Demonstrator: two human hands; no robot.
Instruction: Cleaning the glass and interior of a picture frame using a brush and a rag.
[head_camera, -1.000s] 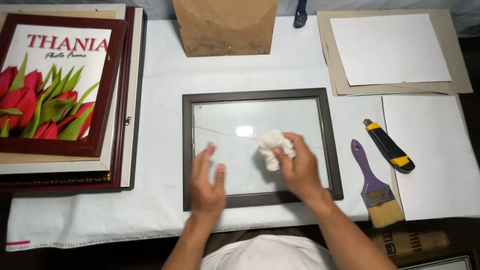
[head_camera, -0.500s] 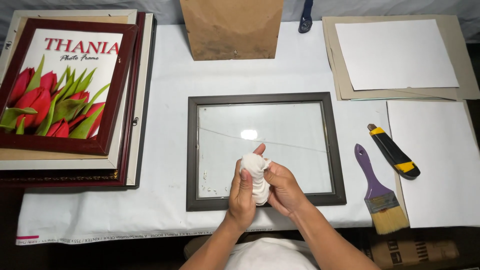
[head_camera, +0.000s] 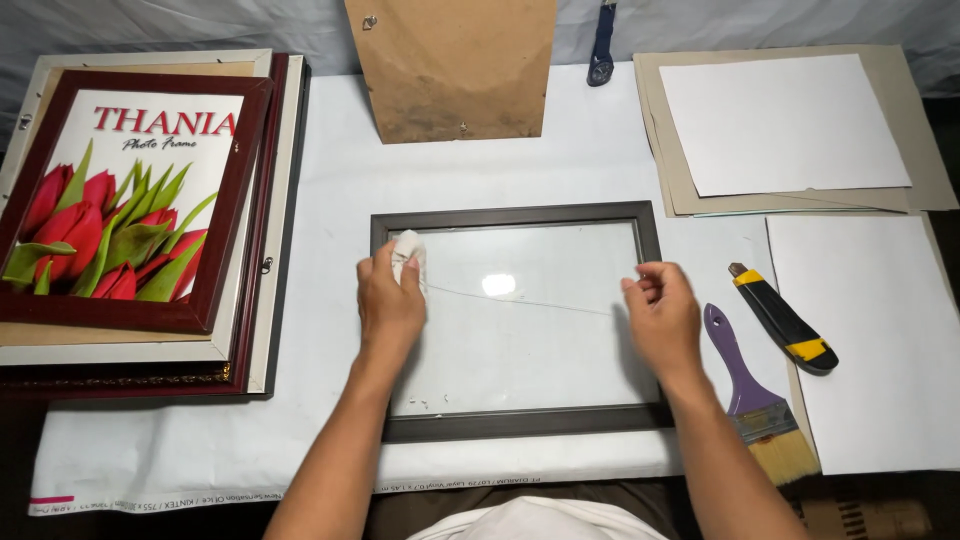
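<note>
A dark picture frame (head_camera: 520, 424) with a glass pane lies flat on the white-covered table (head_camera: 330, 200). My left hand (head_camera: 390, 300) presses a crumpled white cloth (head_camera: 408, 252) against the glass near the frame's upper left corner. My right hand (head_camera: 660, 315) rests over the frame's right edge, fingers loosely bent, holding nothing. A thin line runs across the glass between the two hands.
A stack of picture frames (head_camera: 130, 210) topped by a tulip picture sits at the left. A brown backing board (head_camera: 450, 65) stands at the back. Card and white sheets (head_camera: 790, 125) lie at the right, with a purple-handled brush (head_camera: 745, 385) and a black-and-yellow utility knife (head_camera: 785, 320) nearby.
The cloth went from my right hand, through both hands together at the frame's lower middle, into my left hand at the upper left. My right hand moved to the frame's right edge.
</note>
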